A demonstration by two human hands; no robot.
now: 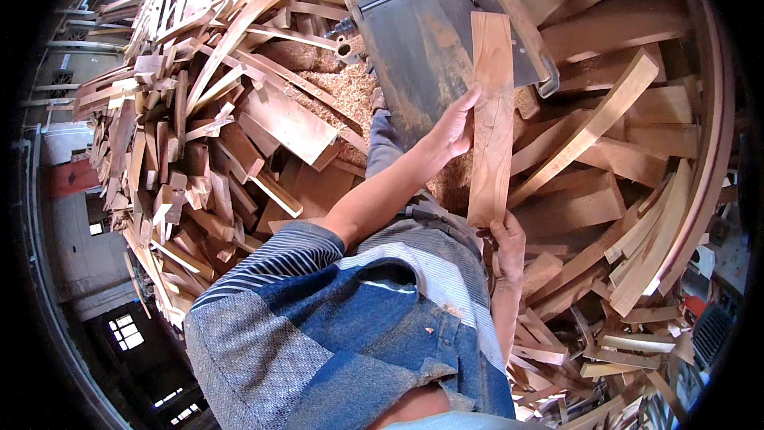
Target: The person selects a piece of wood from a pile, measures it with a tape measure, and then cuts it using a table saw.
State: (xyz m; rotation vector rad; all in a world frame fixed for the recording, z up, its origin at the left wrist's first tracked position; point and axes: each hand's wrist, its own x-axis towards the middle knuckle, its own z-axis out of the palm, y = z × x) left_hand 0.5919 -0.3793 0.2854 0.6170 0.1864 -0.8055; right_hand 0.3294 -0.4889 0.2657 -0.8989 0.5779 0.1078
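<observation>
A flat wooden board (492, 123) with brown grain stands lengthwise in front of me, its far end over the edge of a grey metal machine table (422, 52). My left hand (459, 121) grips the board's left edge near the middle, thumb along the rim. At the near end, my right hand (507, 243) pinches the board's lower corner from below; some of its fingers are hidden. Sawdust lies on the metal table, whose curved rim (535, 56) passes to the right of the board.
Heaped wood offcuts (191, 151) fill the left side, with wood shavings (346, 95) beside the machine. On the right, larger wooden planks (573, 203) are stacked, and a curved strip (597, 123) lies across them. Small scraps (629, 350) lie at lower right.
</observation>
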